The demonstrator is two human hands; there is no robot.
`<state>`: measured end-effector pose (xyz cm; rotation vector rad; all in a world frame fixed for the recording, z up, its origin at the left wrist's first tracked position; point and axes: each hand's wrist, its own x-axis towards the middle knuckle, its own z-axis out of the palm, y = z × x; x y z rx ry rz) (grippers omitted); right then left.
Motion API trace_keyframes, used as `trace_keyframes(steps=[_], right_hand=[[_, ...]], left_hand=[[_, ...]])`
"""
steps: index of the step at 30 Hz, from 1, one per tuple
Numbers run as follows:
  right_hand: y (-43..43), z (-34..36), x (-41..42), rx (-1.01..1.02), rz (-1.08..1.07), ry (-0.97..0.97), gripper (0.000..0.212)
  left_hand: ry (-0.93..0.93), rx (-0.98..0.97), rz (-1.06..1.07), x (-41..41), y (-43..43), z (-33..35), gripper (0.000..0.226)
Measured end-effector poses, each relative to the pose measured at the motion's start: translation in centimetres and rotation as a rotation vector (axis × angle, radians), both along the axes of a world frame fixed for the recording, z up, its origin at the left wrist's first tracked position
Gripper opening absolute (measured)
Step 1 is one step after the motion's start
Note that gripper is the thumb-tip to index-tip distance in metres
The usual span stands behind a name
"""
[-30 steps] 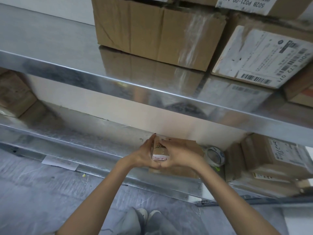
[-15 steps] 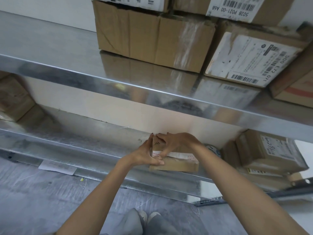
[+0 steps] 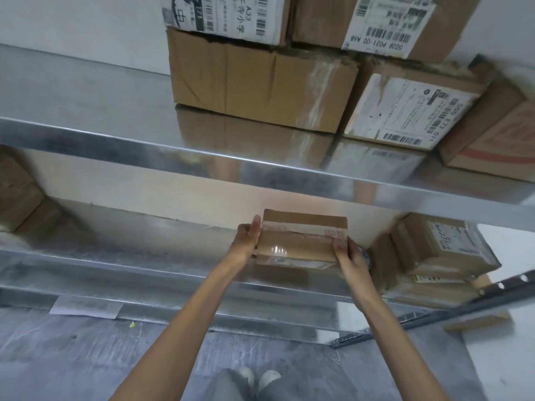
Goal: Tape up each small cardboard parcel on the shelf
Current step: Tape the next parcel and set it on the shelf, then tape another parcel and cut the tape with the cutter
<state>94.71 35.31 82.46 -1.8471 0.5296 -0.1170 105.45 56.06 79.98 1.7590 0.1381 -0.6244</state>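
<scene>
Hands, two: left hand (image 3: 247, 241) flat, fingers straight against the parcel's left end; right hand (image 3: 347, 256) grips the right end, thumb on the tape. Parcel (image 3: 298, 244), one, at the lower shelf (image 3: 144, 256), one strip across its top. Step: pressing the tape ends down, probably. Next likely needs the tape roll (image 3: 365, 256), one, half hidden behind. Beside: two stacked parcels (image 3: 443, 247). Upper shelf (image 3: 86, 96): five cartons (image 3: 254, 82).
</scene>
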Motion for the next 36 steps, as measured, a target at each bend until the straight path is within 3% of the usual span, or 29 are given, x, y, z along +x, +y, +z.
trace_keyframes(steps=[6, 16, 20, 29, 33, 36], right_hand=[[-0.5, 3.4, -1.7, -0.049, -0.213, -0.138, 0.035], [-3.0, 7.6, -11.1, 0.082, -0.161, -0.234, 0.036], [-4.2, 9.5, -15.6, 0.075, -0.197, -0.277, 0.022], [-6.9, 18.2, -22.9, -0.134, -0.297, -0.428, 0.028], [-8.7, 23.8, -22.4, -0.232, -0.362, -0.615, 0.037], [-9.8, 28.1, -20.9, -0.344, -0.343, -0.704, 0.035]], left_hand=[[-0.154, -0.130, 0.035, -3.0, -0.1, 2.4, 0.026], [-0.412, -0.182, 0.090, -12.5, -2.7, 8.3, 0.028], [-0.499, -0.153, 0.043, -16.3, -4.3, 9.6, 0.026], [-0.716, -0.270, -0.136, -21.3, -8.5, 16.5, 0.026], [-0.868, -0.290, -0.282, -20.9, -9.8, 22.0, 0.058], [-0.994, -0.249, -0.310, -18.7, -11.1, 26.5, 0.059]])
